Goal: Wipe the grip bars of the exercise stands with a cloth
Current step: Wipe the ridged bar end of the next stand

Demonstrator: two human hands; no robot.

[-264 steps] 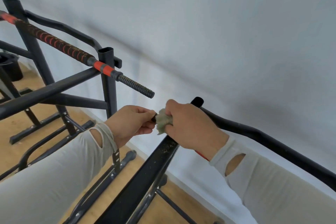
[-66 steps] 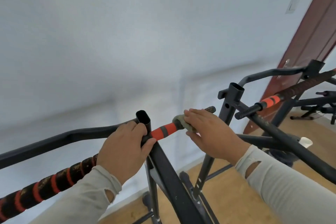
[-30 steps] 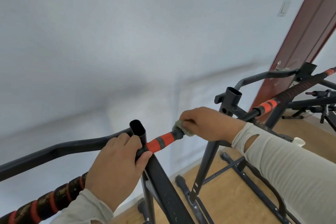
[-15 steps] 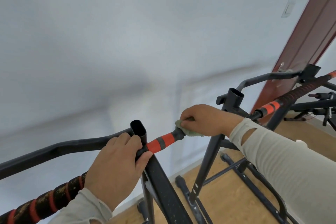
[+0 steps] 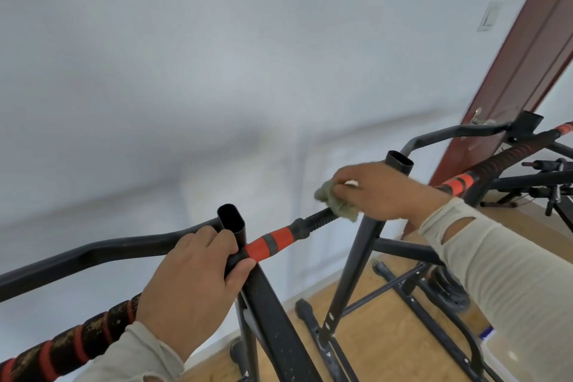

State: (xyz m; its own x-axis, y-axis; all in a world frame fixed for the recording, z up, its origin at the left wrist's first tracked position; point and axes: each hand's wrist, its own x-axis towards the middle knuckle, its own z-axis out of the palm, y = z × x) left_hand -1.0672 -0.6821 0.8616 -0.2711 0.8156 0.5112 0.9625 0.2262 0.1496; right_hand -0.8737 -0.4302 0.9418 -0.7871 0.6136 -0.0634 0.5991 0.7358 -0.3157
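Gripping the near stand's grip bar (image 5: 273,242) beside its upright, the left hand (image 5: 192,285) curls its fingers round it; farther out, the right hand (image 5: 378,192) pinches a grey-green cloth (image 5: 336,203) — apparently against the bar's ribbed end.

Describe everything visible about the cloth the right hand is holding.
The cloth is a small, crumpled, grey-green rag, soft and fuzzy-looking, bunched into a wad. The right hand grips it from above, fingers curled over it, so only its left and lower edges show. It is pressed against the ribbed black end of the near grip bar, just past the orange band. Nothing else touches it.
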